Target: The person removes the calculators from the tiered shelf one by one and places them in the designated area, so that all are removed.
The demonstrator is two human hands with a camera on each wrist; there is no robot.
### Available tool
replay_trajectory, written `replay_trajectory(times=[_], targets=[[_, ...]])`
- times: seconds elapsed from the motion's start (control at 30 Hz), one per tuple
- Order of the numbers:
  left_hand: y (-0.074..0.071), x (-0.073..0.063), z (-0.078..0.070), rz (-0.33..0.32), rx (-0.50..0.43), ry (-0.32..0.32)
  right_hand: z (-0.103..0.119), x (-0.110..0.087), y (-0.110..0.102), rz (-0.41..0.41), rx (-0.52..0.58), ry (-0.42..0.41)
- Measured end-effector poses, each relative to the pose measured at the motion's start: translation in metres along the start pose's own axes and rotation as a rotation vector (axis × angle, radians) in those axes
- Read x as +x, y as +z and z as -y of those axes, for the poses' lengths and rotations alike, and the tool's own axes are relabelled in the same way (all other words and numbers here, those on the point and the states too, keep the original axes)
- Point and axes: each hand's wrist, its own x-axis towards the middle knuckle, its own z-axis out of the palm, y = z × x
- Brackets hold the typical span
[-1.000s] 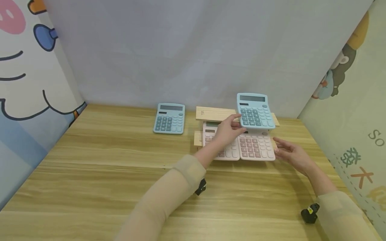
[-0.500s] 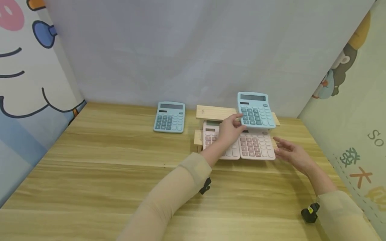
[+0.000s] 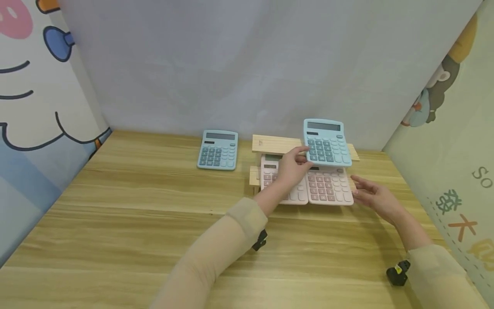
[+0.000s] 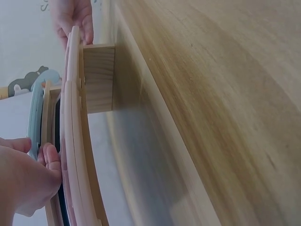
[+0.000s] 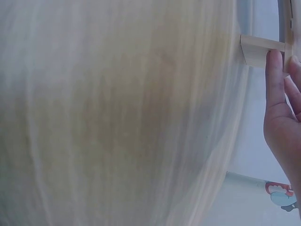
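Observation:
My left hand (image 3: 292,167) is at the lower left corner of a light blue calculator (image 3: 328,143) on the upper plank of a wooden rack (image 3: 275,144). Thumb and finger pinch that corner. Two pale pink calculators (image 3: 330,186) lean side by side on the rack's lower level; the left hand and wrist hide part of the left one. At the rack's right end my right hand (image 3: 377,201) touches the wood, its fingers nearly straight. The right wrist view shows a finger against the wooden support (image 5: 261,49) below the plank. A second blue calculator (image 3: 218,150) stands left of the rack.
The wood-grain table (image 3: 154,240) extends in front of the rack and to its left. A grey cloth backdrop (image 3: 231,64) rises directly behind. Cartoon-printed walls close off both sides, the right one (image 3: 451,150) near my right arm.
Both hands and the calculators keep nearly the same places. The left forearm shifts slightly right, then a little back; the head view drifts slightly.

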Motion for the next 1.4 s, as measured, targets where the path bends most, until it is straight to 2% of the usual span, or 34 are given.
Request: replay_trajectory(times=[0.27, 0.5, 0.9, 1.13, 1.4], targets=[[-0.005, -0.007, -0.002, 0.008, 0.001, -0.009, 0.003, -0.001, 0.000, -0.001, 0.002, 0.010], [-0.010, -0.007, -0.002, 0.017, 0.055, -0.022, 0.001, 0.000, 0.000, 0.003, 0.009, 0.004], [-0.007, 0.003, 0.001, 0.046, -0.090, -0.079, 0.001, -0.002, 0.001, -0.002, 0.044, -0.013], [-0.011, 0.000, -0.001, 0.060, -0.110, -0.089, 0.001, -0.001, 0.001, 0.002, 0.031, -0.018], [-0.019, -0.002, 0.001, 0.036, -0.126, -0.089, 0.001, -0.003, 0.000, 0.002, 0.051, -0.024]])
